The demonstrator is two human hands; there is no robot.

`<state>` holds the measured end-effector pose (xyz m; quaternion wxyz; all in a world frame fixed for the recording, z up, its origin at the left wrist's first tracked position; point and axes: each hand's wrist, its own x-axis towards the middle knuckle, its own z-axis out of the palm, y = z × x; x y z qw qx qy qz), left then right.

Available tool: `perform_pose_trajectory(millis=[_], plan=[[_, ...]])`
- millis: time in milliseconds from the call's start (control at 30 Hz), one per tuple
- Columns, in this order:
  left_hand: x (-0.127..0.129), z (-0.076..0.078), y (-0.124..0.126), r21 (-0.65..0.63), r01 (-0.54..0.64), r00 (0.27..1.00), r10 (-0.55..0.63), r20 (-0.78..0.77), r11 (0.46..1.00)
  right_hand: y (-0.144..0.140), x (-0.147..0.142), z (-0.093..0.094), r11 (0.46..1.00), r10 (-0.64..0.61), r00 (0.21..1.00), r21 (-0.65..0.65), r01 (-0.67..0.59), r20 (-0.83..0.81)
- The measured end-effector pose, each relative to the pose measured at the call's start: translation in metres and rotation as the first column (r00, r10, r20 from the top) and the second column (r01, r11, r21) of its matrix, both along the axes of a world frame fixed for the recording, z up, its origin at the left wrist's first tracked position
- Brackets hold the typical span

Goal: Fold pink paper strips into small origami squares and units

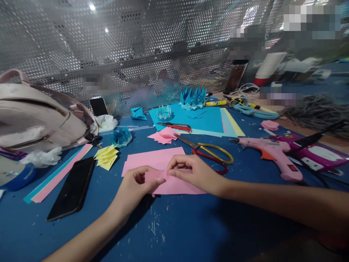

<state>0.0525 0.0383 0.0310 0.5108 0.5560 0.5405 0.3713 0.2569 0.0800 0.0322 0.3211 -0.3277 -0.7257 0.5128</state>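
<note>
My left hand (136, 183) pinches a small piece of pink paper (152, 177) between thumb and fingers. Closed in a pinch, my right hand (195, 173) meets the right edge of that same piece. Both hands are over larger pink sheets (152, 156), which lie on the blue table and are partly covered by my fingers. Scissors (207, 149) with yellow and red handles lie just beyond my right hand. Farther back are a stack of folded pink pieces (165, 135) and a red-handled cutter knife (177, 126).
A black phone (72, 189), paper strips (60, 171) and folded yellow papers (107, 157) lie left, near a pale backpack (40, 112). Blue folded-paper crowns (193, 98) stand by blue sheets (209, 122) at the back. A pink glue gun (272, 153) with a cable lies right.
</note>
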Motion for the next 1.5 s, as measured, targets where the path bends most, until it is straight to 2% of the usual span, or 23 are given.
perform_pose_trajectory(millis=[100,300,367,500,600,767,867,933,1000,1067,1100,1133,1200,1267,1333,1400,1500], plan=[[-0.007,-0.001,0.002,-0.018,-0.03,0.999,0.031,0.043,0.999,0.003,0.001,0.002,1.0,0.005,0.995,-0.004,-0.004,0.097],[-0.012,-0.003,0.005,0.095,-0.122,0.992,0.12,0.024,0.988,0.007,0.0,0.003,0.999,-0.024,0.986,-0.041,0.031,0.163],[-0.012,-0.003,0.006,0.109,-0.106,0.994,0.106,0.006,0.988,0.008,0.0,0.002,0.999,-0.022,0.985,-0.036,0.029,0.173],[-0.011,-0.001,0.008,0.046,-0.03,0.999,0.029,0.03,0.999,0.008,0.0,0.003,1.0,-0.004,0.985,-0.007,0.006,0.17],[-0.011,0.0,0.009,0.043,-0.039,0.999,0.039,0.015,0.998,0.007,0.0,0.004,1.0,-0.012,0.984,0.004,0.011,0.177],[-0.026,0.007,0.02,0.191,-0.088,0.993,0.101,-0.062,0.978,0.011,0.002,0.001,0.994,-0.094,0.972,0.082,0.078,0.215],[-0.042,0.012,0.031,0.269,-0.007,0.972,0.07,-0.222,0.963,0.01,0.003,0.0,0.993,-0.076,0.98,0.108,0.057,0.182],[-0.051,0.013,0.037,0.404,0.109,0.881,0.1,-0.462,0.908,0.008,0.002,0.001,0.997,0.0,0.989,0.071,-0.01,0.15],[-0.055,0.012,0.039,0.54,0.256,0.767,0.172,-0.618,0.802,0.005,0.002,0.001,0.997,0.047,0.988,0.05,-0.055,0.145],[-0.053,0.011,0.036,0.609,0.352,0.724,0.206,-0.659,0.711,0.003,0.001,0.001,0.997,0.053,0.986,0.055,-0.063,0.157],[-0.05,0.011,0.033,0.617,0.371,0.73,0.192,-0.656,0.694,0.003,0.001,0.0,0.997,0.053,0.986,0.054,-0.062,0.159],[-0.045,0.012,0.028,0.612,0.375,0.745,0.166,-0.646,0.697,0.002,0.001,-0.001,0.997,0.056,0.986,0.046,-0.063,0.155],[-0.034,0.015,0.018,0.558,0.358,0.789,0.077,-0.609,0.749,0.002,0.002,-0.003,0.998,0.062,0.988,0.02,-0.066,0.138],[-0.022,0.018,0.01,0.487,0.284,0.86,0.005,-0.51,0.826,0.001,0.002,-0.004,0.997,0.076,0.99,-0.003,-0.076,0.116],[-0.012,0.019,0.006,0.36,0.229,0.918,-0.077,-0.389,0.905,0.0,0.002,-0.004,0.994,0.107,0.99,-0.029,-0.105,0.09],[-0.007,0.018,0.006,0.284,0.173,0.955,-0.091,-0.281,0.943,0.0,0.002,-0.003,0.992,0.126,0.989,-0.034,-0.124,0.077],[-0.005,0.017,0.008,0.168,0.162,0.981,-0.14,-0.137,0.972,-0.001,0.002,0.001,0.994,0.079,0.989,0.063,-0.087,0.124]])
